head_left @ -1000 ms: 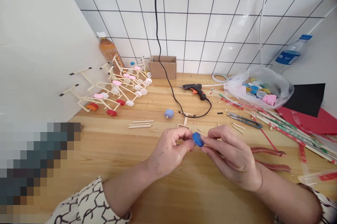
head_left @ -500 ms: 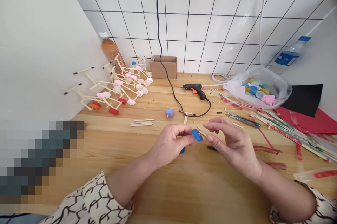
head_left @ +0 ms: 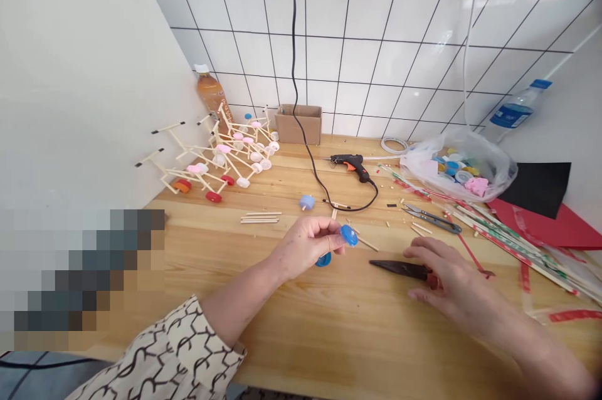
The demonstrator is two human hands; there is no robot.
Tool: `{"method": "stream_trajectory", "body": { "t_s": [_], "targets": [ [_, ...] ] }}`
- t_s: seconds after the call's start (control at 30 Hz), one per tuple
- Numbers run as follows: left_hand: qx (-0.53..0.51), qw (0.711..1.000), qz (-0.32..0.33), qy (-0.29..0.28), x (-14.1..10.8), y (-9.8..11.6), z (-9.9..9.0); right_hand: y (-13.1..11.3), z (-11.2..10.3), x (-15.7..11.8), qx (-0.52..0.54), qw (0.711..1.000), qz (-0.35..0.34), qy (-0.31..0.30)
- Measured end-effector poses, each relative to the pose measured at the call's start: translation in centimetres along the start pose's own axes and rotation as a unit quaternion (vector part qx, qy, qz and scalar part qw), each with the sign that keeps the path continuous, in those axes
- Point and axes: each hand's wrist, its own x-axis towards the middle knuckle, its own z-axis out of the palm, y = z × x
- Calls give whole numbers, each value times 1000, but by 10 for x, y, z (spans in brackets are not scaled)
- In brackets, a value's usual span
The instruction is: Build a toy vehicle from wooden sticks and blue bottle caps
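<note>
My left hand (head_left: pixel 305 248) pinches a blue bottle cap (head_left: pixel 348 235) between thumb and fingers. A second blue cap (head_left: pixel 323 259) shows just under that hand; whether the two are joined is hidden. My right hand (head_left: pixel 451 278), fingers apart, is over the red-handled scissors (head_left: pixel 397 268), whose dark blades point left. I cannot tell whether it touches them. Between the hands, a thin wooden stick (head_left: pixel 368 243) lies on the table. Beyond my left hand is a pale purple cap piece (head_left: pixel 307 202) with a stub of stick.
Stick-and-cap models (head_left: pixel 226 162) crowd the back left near a tea bottle (head_left: pixel 212 94) and a cardboard box (head_left: pixel 299 125). A glue gun (head_left: pixel 350 165) with a black cord lies mid-back. To the right are snips (head_left: pixel 433 218), a bag of caps (head_left: pixel 461 165) and wrapped sticks (head_left: pixel 512 237).
My right hand has left the blue cap and moved right and down over the scissors. My left hand still holds the cap. The view has shifted slightly.
</note>
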Motion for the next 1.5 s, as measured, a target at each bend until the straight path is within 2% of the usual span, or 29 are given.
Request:
{"method": "stream_trajectory", "body": {
  "t_s": [0.1,0.3,0.47,0.6,0.67,0.73,0.77,0.83,0.93,1.03,1.13,1.23,1.3,1.5],
  "targets": [
    [3,1000,-4,-15,1,-1,0,7,9,-15,-44,999,7,-7],
    [20,1000,-4,-17,0,1,0,17,13,-17,-69,997,-12,45],
    [63,997,-21,-34,-1,5,0,58,5,-18,-92,993,19,65],
    [83,995,-35,-32,-1,8,0,82,-2,-11,-162,984,62,39],
    [89,995,-38,-32,-1,10,0,77,-10,3,-194,977,82,40],
    [90,995,-41,-27,-1,12,1,59,-19,26,-169,982,71,47],
    [86,995,-42,-24,-1,13,1,47,-24,42,-147,986,64,39],
    [73,996,-43,-21,-2,15,1,23,-29,78,-112,989,91,37],
    [54,998,-38,-20,-1,16,-1,-1,-26,139,-86,987,136,5],
    [32,999,-37,-20,-1,16,-3,-1,-13,191,-81,980,184,-14],
    [15,999,-43,-18,0,14,-5,11,2,227,-67,966,244,-60],
    [-5,999,-41,-19,1,12,-5,21,13,246,-45,952,286,-100],
    [-11,999,-40,-19,1,10,-5,24,18,252,-29,946,306,-102],
    [-9,999,-42,-27,3,6,-5,26,12,251,62,944,324,-30]
  ]
}}
